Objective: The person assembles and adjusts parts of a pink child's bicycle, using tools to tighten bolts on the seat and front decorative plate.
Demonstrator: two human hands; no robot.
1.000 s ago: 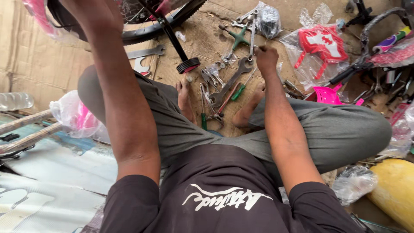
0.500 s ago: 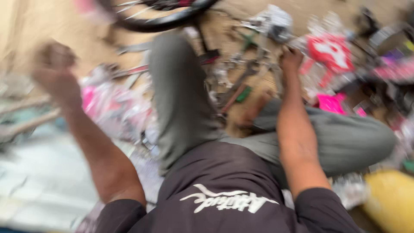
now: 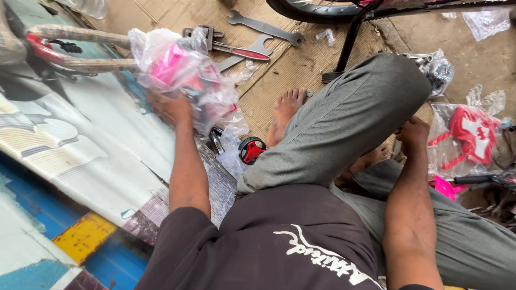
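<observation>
My left hand [image 3: 171, 109] reaches out to the left and grips a crumpled clear plastic bag with pink parts inside [image 3: 185, 75], which lies on a printed sheet on the ground. My right hand [image 3: 413, 134] rests low beside my raised knee in grey trousers [image 3: 355, 123], fingers curled; the knee hides whatever is under them. I sit cross-legged, one bare foot [image 3: 286, 115] on brown cardboard.
Wrenches [image 3: 263, 26] and an adjustable spanner with a red grip [image 3: 236, 49] lie on the cardboard. A bicycle wheel and kickstand [image 3: 349, 32] stand ahead. A bagged red plastic part [image 3: 470, 134] lies at right. Wrapped tubes [image 3: 75, 51] sit at far left. A small black-and-red wheel [image 3: 251, 150] lies by my knee.
My view swung left. My left arm came down from the bicycle wheel and took hold of the pink-filled plastic bag. My right hand drew back from the tool pile to beside my knee.
</observation>
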